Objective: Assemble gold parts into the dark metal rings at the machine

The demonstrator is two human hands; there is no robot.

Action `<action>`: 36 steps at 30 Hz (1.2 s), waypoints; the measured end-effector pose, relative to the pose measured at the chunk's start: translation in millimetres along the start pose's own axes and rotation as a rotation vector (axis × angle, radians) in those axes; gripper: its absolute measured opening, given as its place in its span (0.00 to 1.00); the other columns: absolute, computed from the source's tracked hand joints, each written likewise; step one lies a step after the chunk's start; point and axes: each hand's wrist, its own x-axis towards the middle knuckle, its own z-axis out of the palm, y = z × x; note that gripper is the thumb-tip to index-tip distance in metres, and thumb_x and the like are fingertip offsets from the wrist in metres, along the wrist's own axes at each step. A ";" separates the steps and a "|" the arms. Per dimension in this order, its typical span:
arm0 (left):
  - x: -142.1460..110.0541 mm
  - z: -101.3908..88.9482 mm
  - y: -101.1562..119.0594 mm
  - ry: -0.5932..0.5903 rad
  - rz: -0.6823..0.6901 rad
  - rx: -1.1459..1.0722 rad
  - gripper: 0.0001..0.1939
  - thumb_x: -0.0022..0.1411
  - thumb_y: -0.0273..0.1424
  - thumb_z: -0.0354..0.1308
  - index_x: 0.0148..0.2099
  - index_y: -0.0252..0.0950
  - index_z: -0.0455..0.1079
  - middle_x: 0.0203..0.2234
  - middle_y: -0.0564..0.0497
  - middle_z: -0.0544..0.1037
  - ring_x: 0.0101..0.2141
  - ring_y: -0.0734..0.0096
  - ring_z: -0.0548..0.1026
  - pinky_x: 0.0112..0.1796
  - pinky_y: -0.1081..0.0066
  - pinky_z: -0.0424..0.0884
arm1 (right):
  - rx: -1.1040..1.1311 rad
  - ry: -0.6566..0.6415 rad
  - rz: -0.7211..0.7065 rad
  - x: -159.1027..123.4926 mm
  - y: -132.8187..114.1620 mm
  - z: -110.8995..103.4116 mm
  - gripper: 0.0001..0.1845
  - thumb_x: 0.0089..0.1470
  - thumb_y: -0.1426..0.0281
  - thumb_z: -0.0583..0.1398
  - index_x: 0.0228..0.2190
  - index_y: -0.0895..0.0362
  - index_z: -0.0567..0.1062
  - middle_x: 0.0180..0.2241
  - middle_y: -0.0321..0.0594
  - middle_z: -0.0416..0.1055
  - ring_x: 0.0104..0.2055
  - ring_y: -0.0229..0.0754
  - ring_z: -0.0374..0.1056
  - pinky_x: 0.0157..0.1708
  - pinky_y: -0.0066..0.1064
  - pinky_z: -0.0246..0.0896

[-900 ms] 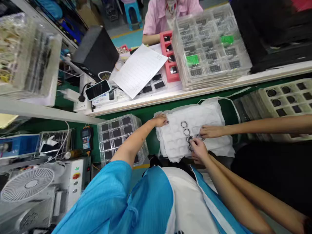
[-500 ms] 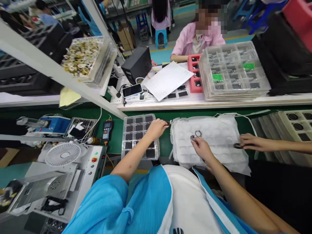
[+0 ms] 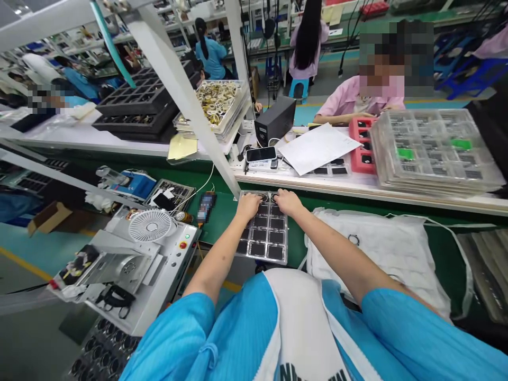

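Note:
A clear compartment tray [image 3: 287, 248] holding dark square pieces lies on the green bench in front of me. Over its far left part is my left hand [image 3: 249, 206], fingers bent together, their tips at a small round ring-shaped part [image 3: 264, 198] in the back row. My right hand [image 3: 288, 202] reaches the tray's far right corner, its fingers pinched on something small and partly hidden. To the right lies a white cloth-like sheet [image 3: 325, 235] over a bumpy tray, with a dark ring [image 3: 354, 239] on it.
At left stand a white machine with a round grille [image 3: 151, 226] and a handheld meter [image 3: 206, 206]. A shelf edge [image 3: 317, 185] runs behind the bench, bearing a phone [image 3: 261, 154], paper [image 3: 319, 148] and stacked clear trays [image 3: 436, 153]. A person in pink [image 3: 345, 100] sits beyond.
My right hand has moved left from the white sheet to the compartment tray. My left hand has come back over the tray's far edge. Another person's hand at right has left view. The view has turned left.

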 end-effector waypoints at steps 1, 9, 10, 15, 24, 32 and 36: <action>-3.5 0.4 -7.5 0.019 -0.016 -0.014 0.19 0.77 0.34 0.49 0.58 0.40 0.79 0.50 0.44 0.83 0.52 0.55 0.75 0.51 0.59 0.69 | -0.003 -0.003 0.008 -0.5 0.0 3.3 0.19 0.67 0.77 0.52 0.51 0.61 0.78 0.53 0.56 0.70 0.54 0.53 0.68 0.48 0.38 0.60; -11.1 18.5 -42.8 0.090 -0.128 -0.095 0.19 0.76 0.31 0.49 0.53 0.38 0.82 0.49 0.42 0.81 0.51 0.53 0.73 0.52 0.59 0.71 | 0.004 0.004 -0.012 -39.6 -17.0 29.0 0.19 0.66 0.78 0.51 0.46 0.63 0.81 0.49 0.57 0.73 0.54 0.53 0.67 0.47 0.39 0.58; -12.5 21.0 -42.3 0.099 -0.128 -0.104 0.19 0.76 0.30 0.48 0.54 0.38 0.81 0.50 0.43 0.81 0.52 0.53 0.73 0.53 0.59 0.71 | 0.005 -0.011 -0.012 -42.2 -20.0 30.2 0.19 0.65 0.80 0.51 0.46 0.64 0.81 0.49 0.58 0.73 0.54 0.54 0.68 0.47 0.39 0.58; -16.1 22.7 -30.1 0.213 -0.165 -0.162 0.19 0.76 0.29 0.47 0.57 0.37 0.78 0.53 0.42 0.79 0.55 0.53 0.72 0.55 0.57 0.70 | 0.065 0.025 -0.025 -51.9 -19.0 35.4 0.18 0.68 0.75 0.52 0.48 0.62 0.81 0.49 0.56 0.72 0.55 0.53 0.67 0.51 0.40 0.59; 35.7 9.3 31.4 0.122 -0.209 -0.277 0.13 0.72 0.39 0.58 0.44 0.37 0.79 0.48 0.41 0.81 0.53 0.52 0.75 0.54 0.58 0.70 | 0.635 0.259 0.050 -150.0 20.0 106.7 0.18 0.68 0.69 0.52 0.44 0.58 0.82 0.42 0.49 0.74 0.46 0.48 0.72 0.50 0.39 0.69; 25.5 2.7 53.2 0.166 -0.122 -0.484 0.14 0.74 0.37 0.54 0.44 0.37 0.80 0.36 0.48 0.85 0.37 0.64 0.81 0.43 0.68 0.74 | 0.845 0.315 0.486 -272.2 51.7 190.4 0.17 0.62 0.65 0.55 0.36 0.57 0.82 0.36 0.48 0.77 0.39 0.49 0.74 0.44 0.40 0.71; 51.9 17.8 119.4 -0.309 0.078 -0.326 0.07 0.66 0.32 0.63 0.38 0.38 0.82 0.31 0.48 0.85 0.35 0.63 0.83 0.40 0.69 0.77 | 0.838 0.127 0.602 -294.9 53.4 198.0 0.15 0.61 0.70 0.56 0.34 0.58 0.83 0.37 0.48 0.80 0.42 0.48 0.76 0.48 0.37 0.69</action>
